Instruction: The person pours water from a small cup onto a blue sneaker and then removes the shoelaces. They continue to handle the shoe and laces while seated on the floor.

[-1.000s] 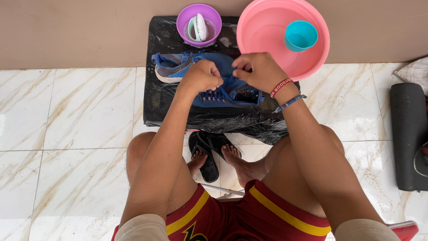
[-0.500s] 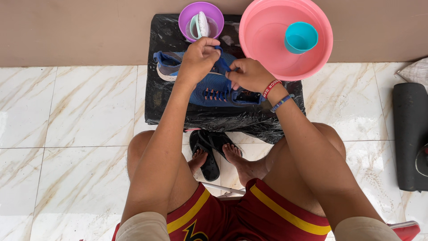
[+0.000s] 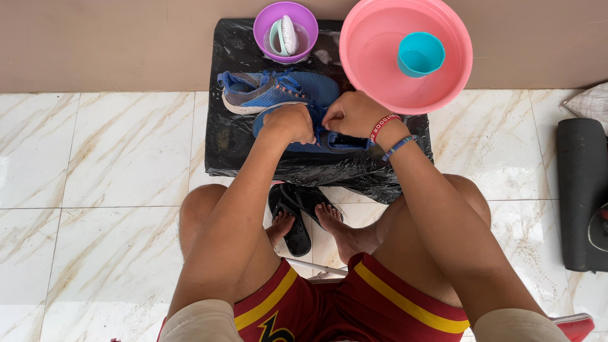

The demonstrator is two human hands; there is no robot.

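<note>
on black plastic sheet [image 3: 234, 136] over marble tiles, we work. our left hand [image 3: 292, 122] and right hand [image 3: 352, 114] pinch the near blue shoe [image 3: 339, 140] closed-fingered.

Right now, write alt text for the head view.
Both hands, left hand and right hand, grip a blue sneaker on black plastic sheeting. Beyond sit its pair, a purple bowl holding a brush, and a pink basin.

Left grip [image 3: 292, 123] curled; right grip [image 3: 352, 114] pinching.

Bright, even daylight; sharp focus, soft shadows.
</note>
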